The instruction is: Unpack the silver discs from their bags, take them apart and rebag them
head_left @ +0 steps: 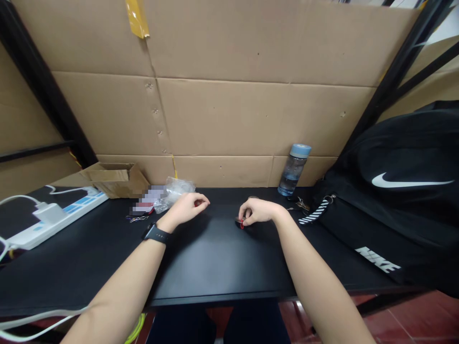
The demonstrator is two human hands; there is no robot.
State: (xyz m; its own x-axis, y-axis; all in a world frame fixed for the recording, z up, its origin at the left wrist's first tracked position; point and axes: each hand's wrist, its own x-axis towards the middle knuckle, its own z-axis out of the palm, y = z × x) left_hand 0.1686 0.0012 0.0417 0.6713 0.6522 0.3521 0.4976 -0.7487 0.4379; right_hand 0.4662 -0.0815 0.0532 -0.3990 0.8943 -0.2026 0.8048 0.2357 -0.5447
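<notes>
Pinched in right hand (257, 211), small red piece (242, 223) (water bottle (294, 169) behind, bag (394, 200) beside).

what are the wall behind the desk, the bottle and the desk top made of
Wall: corrugated cardboard, matte brown, with fold creases and seams. Bottle: clear plastic by the look, with a pale blue cap; water shows through. Desk top: smooth black board with a soft sheen, probably laminate.

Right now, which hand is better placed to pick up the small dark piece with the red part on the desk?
The right hand: its fingertips already rest on the small dark piece. The left hand is off to the side, curled around something small and reddish.
</notes>
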